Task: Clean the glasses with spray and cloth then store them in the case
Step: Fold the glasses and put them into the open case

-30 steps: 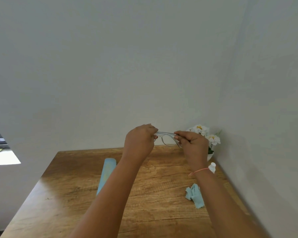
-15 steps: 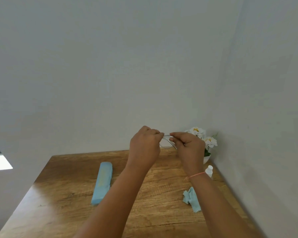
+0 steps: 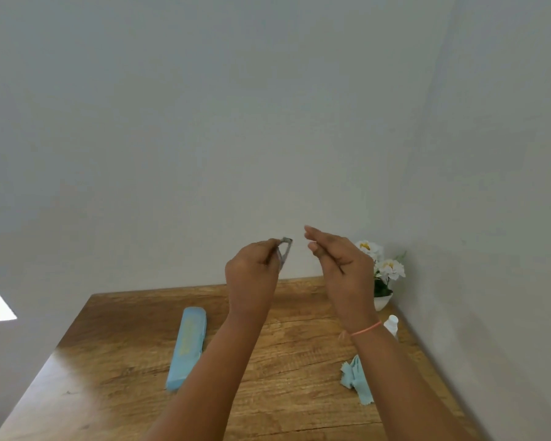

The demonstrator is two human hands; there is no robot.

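Releasing the glasses (image 3: 285, 249), the right hand (image 3: 342, 270) has opened; the left hand (image 3: 252, 280) alone pinches them.

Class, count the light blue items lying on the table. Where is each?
2. The glasses case lies left of the left forearm; the crumpled cloth lies near the table's right edge, partly hidden behind the right forearm.

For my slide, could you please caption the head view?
Left hand pinches glasses above the table; right hand hovers beside, empty.
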